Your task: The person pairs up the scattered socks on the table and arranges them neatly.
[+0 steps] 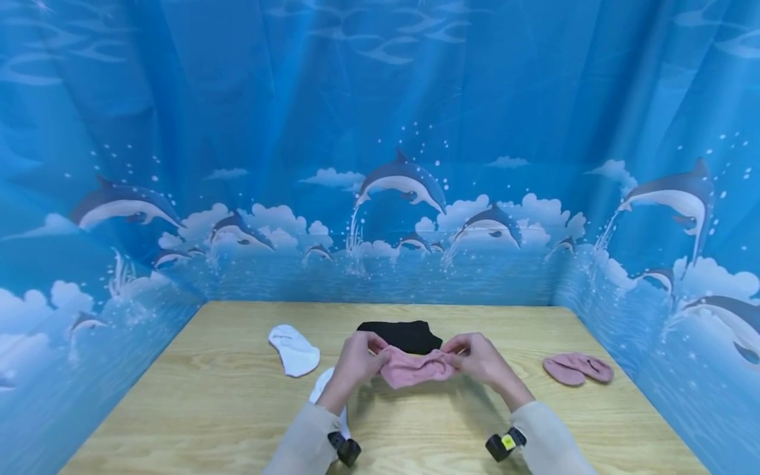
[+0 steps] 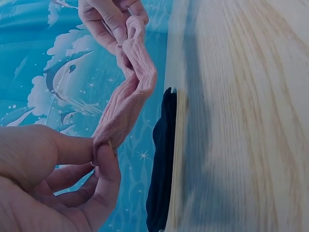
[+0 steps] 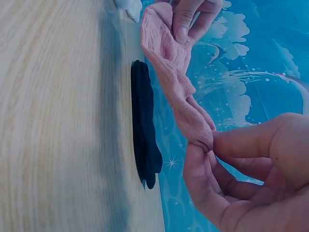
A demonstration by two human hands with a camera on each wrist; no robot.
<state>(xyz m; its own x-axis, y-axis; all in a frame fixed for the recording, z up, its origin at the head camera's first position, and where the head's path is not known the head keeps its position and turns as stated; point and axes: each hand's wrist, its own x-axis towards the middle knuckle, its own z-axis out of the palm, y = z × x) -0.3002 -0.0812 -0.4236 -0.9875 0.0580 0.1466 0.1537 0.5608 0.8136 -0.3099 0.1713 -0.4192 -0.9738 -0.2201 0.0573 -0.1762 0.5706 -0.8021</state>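
A pink sock (image 1: 413, 369) hangs stretched sideways above the table, pinched at both ends. My left hand (image 1: 359, 359) grips one end between thumb and fingers; in the left wrist view that end of the pink sock (image 2: 126, 104) is bunched at the fingertips. At the other end, my right hand (image 1: 479, 357) pinches the fabric, and the right wrist view shows the pink sock (image 3: 176, 82) twisted along its length. Just beyond the hands, a black sock (image 1: 404, 335) lies flat on the table.
A white sock (image 1: 295, 351) lies at the left on the wooden table (image 1: 196, 389). Another white sock (image 1: 322, 382) is partly hidden under my left forearm. Near the right edge lies a folded pink sock (image 1: 577, 368). A blue dolphin-print curtain (image 1: 380, 264) encloses the table's back and sides.
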